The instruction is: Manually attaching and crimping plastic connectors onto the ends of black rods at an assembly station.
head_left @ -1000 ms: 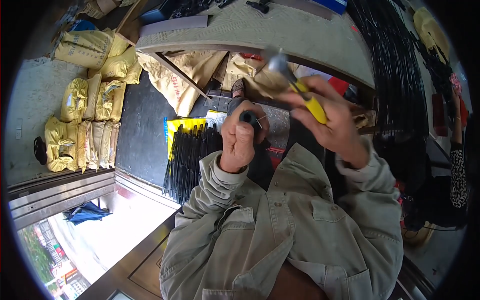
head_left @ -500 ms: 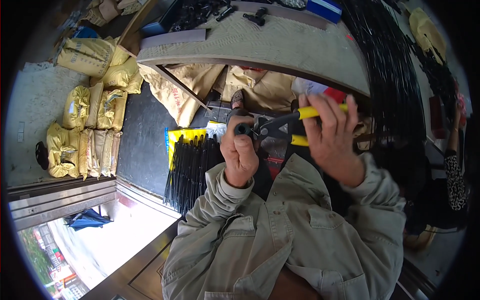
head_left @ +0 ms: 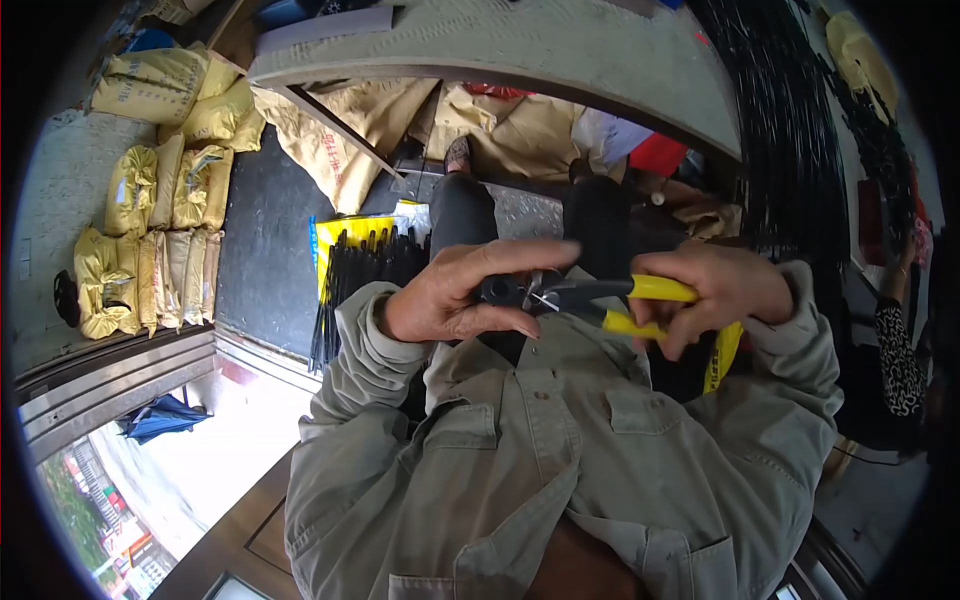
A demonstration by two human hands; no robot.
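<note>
In front of my chest, my left hand (head_left: 435, 295) has its thumb and fingers around a small black round part with a hole in its end (head_left: 503, 291). My right hand (head_left: 715, 290) grips pliers (head_left: 590, 290) by their yellow handles, which are spread apart. The jaws of the pliers meet the black part beside my left fingers; a thin bright strip or wire shows there. Exactly what the jaws bite on is too small to make out.
A bundle of long black rods (head_left: 372, 262) stands left of my knees, by a yellow bag. Ahead is a worktable (head_left: 540, 55); more black rods (head_left: 775, 130) hang over its right side. Yellow sacks (head_left: 130, 190) are stacked at left. Another person's patterned sleeve (head_left: 898, 355) shows at far right.
Both hands have come lower and nearer to my body, with the pliers and black part. My left hand has turned and its fingers now point right. The view has shifted, showing less tabletop.
</note>
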